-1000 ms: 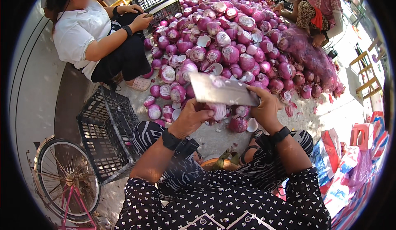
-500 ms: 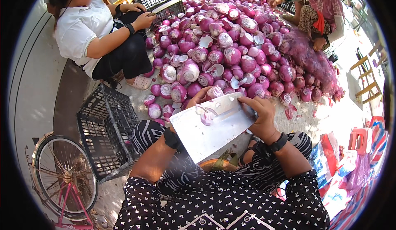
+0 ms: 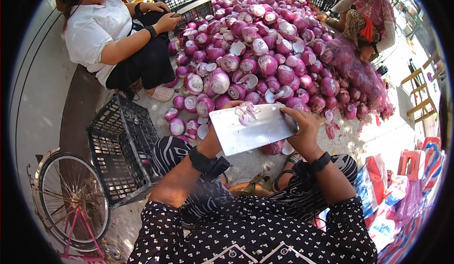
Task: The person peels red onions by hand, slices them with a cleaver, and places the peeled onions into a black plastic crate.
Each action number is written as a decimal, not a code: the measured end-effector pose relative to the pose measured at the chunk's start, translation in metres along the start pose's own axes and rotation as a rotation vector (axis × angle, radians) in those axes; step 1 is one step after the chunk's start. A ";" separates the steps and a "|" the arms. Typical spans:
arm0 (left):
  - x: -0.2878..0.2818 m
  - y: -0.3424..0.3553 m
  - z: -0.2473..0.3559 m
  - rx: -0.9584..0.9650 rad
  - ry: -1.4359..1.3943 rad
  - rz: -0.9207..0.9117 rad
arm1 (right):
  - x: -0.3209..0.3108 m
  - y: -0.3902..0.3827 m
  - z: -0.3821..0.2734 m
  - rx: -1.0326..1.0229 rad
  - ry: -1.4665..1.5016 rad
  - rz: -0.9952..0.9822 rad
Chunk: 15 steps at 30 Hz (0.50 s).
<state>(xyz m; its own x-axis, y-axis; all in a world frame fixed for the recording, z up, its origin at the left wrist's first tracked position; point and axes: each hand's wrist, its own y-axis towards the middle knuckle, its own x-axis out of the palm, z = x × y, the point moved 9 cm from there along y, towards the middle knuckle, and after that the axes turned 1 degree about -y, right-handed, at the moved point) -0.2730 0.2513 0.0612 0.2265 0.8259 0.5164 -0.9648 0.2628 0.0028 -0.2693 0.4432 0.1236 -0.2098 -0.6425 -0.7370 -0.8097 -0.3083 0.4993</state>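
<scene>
Head view: silver rectangular metal cleaver (image 3: 253, 134) is at the near edge of the heap of round purple-and-white onions (image 3: 265, 65), 1 flat face toward cam, w/ thin purple-white onion scraps (image 3: 246, 114) on it. Room: grey concrete floor (image 3: 352, 143) stretches R of heap's near edge; black lattice plastic crate (image 3: 113, 174) bounds the L side. Cleaver's long axis runs approx L-R along that near edge, free end pointing L. R hand (image 3: 305, 129) grips its R end; L hand (image 3: 210, 143) is partly behind blade, can't tell what its fingers grasp.
</scene>
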 end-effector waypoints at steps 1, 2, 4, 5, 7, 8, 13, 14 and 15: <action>0.008 0.001 0.004 0.011 -0.286 -0.026 | 0.001 -0.001 0.008 0.049 -0.009 0.003; 0.012 -0.010 0.028 0.198 0.562 0.015 | 0.001 -0.002 0.015 0.090 -0.002 0.013; 0.028 -0.013 0.043 0.260 0.696 0.006 | 0.002 -0.002 0.018 0.123 0.001 0.001; 0.030 -0.011 0.043 0.275 0.706 -0.008 | 0.003 -0.002 0.021 0.159 0.004 -0.008; 0.008 -0.012 0.026 0.233 0.406 0.045 | -0.001 0.002 0.004 0.071 0.037 0.008; 0.000 -0.006 0.014 0.144 0.039 0.037 | -0.003 0.003 -0.007 -0.001 0.068 0.027; -0.011 -0.001 0.010 0.111 0.471 0.099 | -0.003 0.002 -0.030 -0.101 0.012 -0.009; -0.011 -0.002 0.009 0.084 0.536 0.119 | -0.003 0.002 -0.031 -0.106 0.010 -0.016; -0.010 -0.003 0.010 0.056 0.605 0.142 | -0.003 0.003 -0.031 -0.112 0.012 -0.021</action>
<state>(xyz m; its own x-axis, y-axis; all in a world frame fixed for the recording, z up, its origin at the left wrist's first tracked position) -0.2740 0.2370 0.0644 0.1155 0.9914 -0.0613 -0.9929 0.1171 0.0230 -0.2543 0.4224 0.1409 -0.1865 -0.6436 -0.7423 -0.7473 -0.3976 0.5324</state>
